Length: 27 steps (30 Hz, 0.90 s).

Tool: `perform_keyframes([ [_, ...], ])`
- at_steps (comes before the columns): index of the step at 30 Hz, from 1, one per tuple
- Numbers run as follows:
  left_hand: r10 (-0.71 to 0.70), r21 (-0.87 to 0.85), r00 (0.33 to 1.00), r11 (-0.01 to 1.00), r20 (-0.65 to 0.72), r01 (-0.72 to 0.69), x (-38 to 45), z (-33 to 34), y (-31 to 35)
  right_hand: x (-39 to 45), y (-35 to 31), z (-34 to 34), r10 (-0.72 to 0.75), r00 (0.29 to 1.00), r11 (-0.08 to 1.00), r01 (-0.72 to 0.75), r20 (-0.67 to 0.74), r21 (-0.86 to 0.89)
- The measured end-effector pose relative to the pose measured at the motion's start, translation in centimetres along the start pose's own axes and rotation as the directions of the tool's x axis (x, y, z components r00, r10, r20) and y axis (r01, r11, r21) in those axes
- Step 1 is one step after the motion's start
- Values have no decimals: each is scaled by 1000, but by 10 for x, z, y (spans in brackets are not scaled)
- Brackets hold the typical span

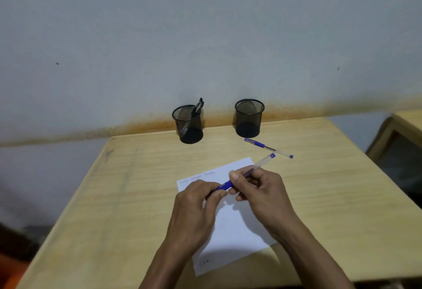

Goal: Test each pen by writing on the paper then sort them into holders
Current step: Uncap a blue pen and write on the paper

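Head view: right hand (258, 186) grips blue pen (245, 173) barrel, left hand (201, 194) pinches cap end. Risk: cap pops off, rolls off table (137, 197).

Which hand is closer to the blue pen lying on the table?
Right. The right hand is just below the loose blue pen; the left hand is farther left.

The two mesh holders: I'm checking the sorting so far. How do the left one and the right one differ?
The left holder has dark pens leaning in it, tops past the rim; the right holder appears empty. The left holder stands nearer the camera; the right holder sits closer to the wall. The loose blue pen lies just in front of the right holder, not the left. Both are black mesh cups, upright on the table.
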<state>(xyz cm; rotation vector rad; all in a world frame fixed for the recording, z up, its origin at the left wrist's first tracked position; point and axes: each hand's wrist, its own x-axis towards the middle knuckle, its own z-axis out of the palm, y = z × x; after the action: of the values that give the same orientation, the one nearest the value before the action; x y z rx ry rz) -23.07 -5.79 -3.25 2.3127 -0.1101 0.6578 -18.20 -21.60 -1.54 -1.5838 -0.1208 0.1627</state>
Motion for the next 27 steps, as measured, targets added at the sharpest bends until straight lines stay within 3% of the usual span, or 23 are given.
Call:
perform_keyframes([
  [4, -9, 33, 1000, 999, -30, 10, -4, -8, 3, 2, 4, 12, 67, 997, 988, -72, 40, 137],
  [7, 11, 172, 991, 985, -130, 11, -9, -21, -14, 28, 0, -5, 161, 974, 940, -101, -161, 325],
  [10, -127, 178, 945, 966, -301, 186, -17, -47, -38, 59, -12, -41, 130, 932, 938, -5, -339, 346],
  [12, -213, 159, 917, 947, -337, 278, -10, -54, -53, 66, -12, -39, 77, 954, 954, 15, -290, 300],
  [17, -334, 204, 919, 904, -211, 375, 29, -39, -80, 58, 4, -2, 93, 986, 935, -40, -135, 352],
  [27, -355, 370, 930, 854, -98, 365, 80, -12, -122, 41, 16, -6, 101, 983, 974, -66, -153, 218],
])
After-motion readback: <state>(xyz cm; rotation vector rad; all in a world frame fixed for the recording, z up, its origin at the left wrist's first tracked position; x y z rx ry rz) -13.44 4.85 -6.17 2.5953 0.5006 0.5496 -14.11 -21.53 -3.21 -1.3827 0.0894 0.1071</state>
